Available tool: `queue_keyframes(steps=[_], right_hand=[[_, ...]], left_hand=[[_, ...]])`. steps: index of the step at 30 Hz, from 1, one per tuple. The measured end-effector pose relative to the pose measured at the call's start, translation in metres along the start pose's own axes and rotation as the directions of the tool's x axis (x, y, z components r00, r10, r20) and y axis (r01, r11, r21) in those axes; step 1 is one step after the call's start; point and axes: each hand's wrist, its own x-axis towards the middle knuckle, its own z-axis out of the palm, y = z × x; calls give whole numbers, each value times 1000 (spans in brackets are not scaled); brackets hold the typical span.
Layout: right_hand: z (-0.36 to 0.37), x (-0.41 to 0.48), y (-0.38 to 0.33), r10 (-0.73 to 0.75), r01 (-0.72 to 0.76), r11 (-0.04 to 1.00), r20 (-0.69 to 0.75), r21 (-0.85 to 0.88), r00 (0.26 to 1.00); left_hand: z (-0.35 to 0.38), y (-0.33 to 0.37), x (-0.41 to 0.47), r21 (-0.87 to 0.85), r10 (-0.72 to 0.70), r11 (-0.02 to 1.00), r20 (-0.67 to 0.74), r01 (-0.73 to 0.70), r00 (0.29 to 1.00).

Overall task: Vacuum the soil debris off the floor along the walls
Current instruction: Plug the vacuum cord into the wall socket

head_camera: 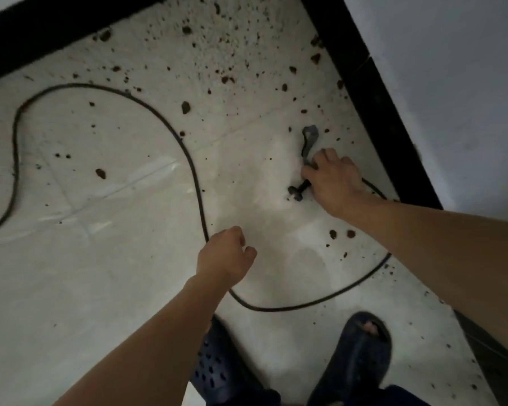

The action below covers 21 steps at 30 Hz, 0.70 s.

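Observation:
Soil debris (185, 107) is scattered as dark clumps and crumbs over the pale floor (100, 273), thickest toward the far corner and along the black baseboard (373, 106). A black power cord (170, 128) snakes across the floor in wide loops. My right hand (333, 180) reaches down by the right wall and grips the cord's end, just behind its plug (295, 193); a grey strap (310, 139) sticks out past the fingers. My left hand (228, 254) hovers over a stretch of the cord with fingers curled; its palm is hidden. No vacuum is in view.
A white wall (452, 83) rises at the right above the baseboard, and another black baseboard (41, 33) runs along the far left. My feet in dark clogs (361, 356) stand at the bottom, close to the cord's near loop.

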Motion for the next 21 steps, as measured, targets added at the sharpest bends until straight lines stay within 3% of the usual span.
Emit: queue_keyframes(steps=[2,4,5,7,9,11,13,18,21], right_hand=[[-16,-14,9,59,-60,991,12,115,998],[-43,-35,17,176,-194,871,81,451,981],[-58,-46,21,237,-268,736,134,621,962],[-94,-68,29,354,-389,371,259,843,899],[-135,-93,36,424,-418,-63,403,906,811],[-180,-122,39,388,-343,-450,526,825,757],[-217,-152,40,314,-244,-677,572,695,758],[-278,-200,35,222,-31,-924,602,382,767],[-304,-205,37,191,59,-971,607,231,771]], left_hand=[[-4,7,-7,1,1,1000,10,-1,1000],[-12,19,-22,-17,3,1000,28,-2,1000],[-17,27,-31,-37,4,999,40,-2,999],[-31,46,-52,-87,9,996,67,-3,998],[-46,69,-73,-139,17,990,86,-5,996],[-63,92,-93,-228,18,974,111,8,994],[-79,115,-112,-407,15,912,156,50,988],[-121,175,-162,-728,42,667,246,156,968],[-143,200,-182,-758,92,635,264,147,960]])
